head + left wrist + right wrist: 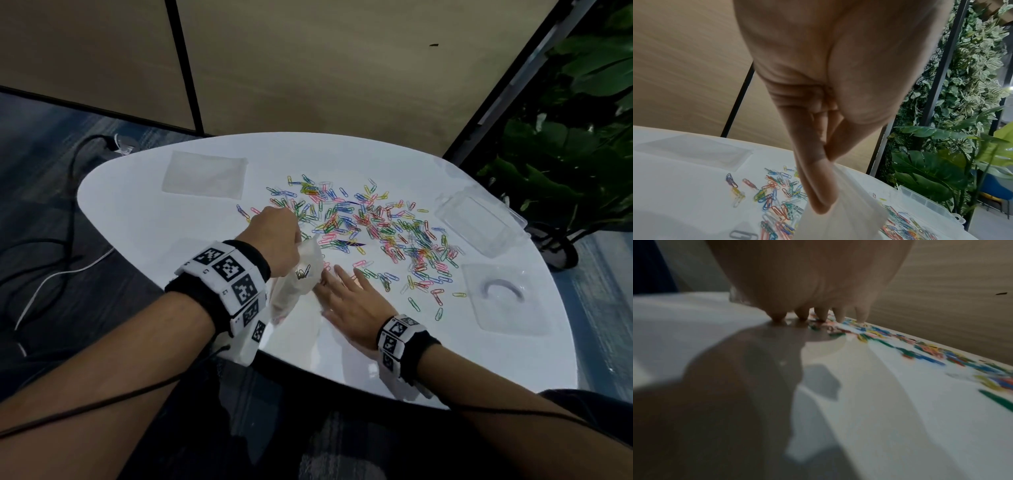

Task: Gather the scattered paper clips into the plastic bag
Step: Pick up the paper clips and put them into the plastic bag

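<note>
Many coloured paper clips [373, 226] lie scattered across the middle of the white table [144, 219]. My left hand [277, 240] pinches the top edge of a clear plastic bag [298, 281] and holds it up above the table's near side; a few clips show inside it. In the left wrist view the thumb and fingers [818, 194] pinch the bag [849, 211] over the paper clips [777, 203]. My right hand [349, 294] lies flat with straight fingers beside the bag's mouth, its fingertips [822, 316] touching the table at the edge of the clips [931, 352].
A flat empty clear bag [205, 174] lies at the far left of the table. A clear plastic box [479, 219] and its lid [503, 301] sit on the right. A potted plant [565, 137] stands off the table's right side, cables [51, 246] on the floor at left.
</note>
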{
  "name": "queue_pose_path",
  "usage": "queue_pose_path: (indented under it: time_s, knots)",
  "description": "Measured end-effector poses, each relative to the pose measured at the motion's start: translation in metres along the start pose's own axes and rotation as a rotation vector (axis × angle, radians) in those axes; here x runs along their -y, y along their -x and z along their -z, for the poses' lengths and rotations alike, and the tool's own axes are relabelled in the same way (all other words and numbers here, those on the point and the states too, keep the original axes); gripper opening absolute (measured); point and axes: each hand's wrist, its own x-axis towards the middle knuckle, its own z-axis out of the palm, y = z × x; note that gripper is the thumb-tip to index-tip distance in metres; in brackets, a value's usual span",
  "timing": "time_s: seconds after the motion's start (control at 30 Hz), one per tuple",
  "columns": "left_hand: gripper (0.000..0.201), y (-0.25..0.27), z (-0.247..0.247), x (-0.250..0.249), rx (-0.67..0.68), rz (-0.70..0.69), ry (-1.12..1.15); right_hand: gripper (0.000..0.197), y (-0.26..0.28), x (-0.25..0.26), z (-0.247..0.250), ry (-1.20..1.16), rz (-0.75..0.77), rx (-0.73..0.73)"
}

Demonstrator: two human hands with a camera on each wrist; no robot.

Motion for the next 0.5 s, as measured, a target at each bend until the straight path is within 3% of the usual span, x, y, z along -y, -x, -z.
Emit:
queue_pose_path:
  time_s: [0.27,0.33,0.43,0.5]
  knots:
    - [0.025,-0.003,-0.001,0.000,0.001,0.001,-0.012,0.056,0.010,-0.051,-0.014,-0.139,-0.370,0.012]
    - [0.024,-0.004,-0.003,0.000,-0.002,-0.003,-0.011,0.054,0.007,-0.049,-0.017,-0.151,-0.383,0.022]
    - [0.025,-0.006,-0.005,-0.001,-0.002,-0.003,-0.024,0.073,0.002,-0.049,-0.020,-0.114,-0.369,0.030]
    - [0.025,-0.005,-0.005,-0.002,0.000,0.000,-0.033,0.068,-0.002,-0.051,-0.021,-0.085,-0.340,0.002]
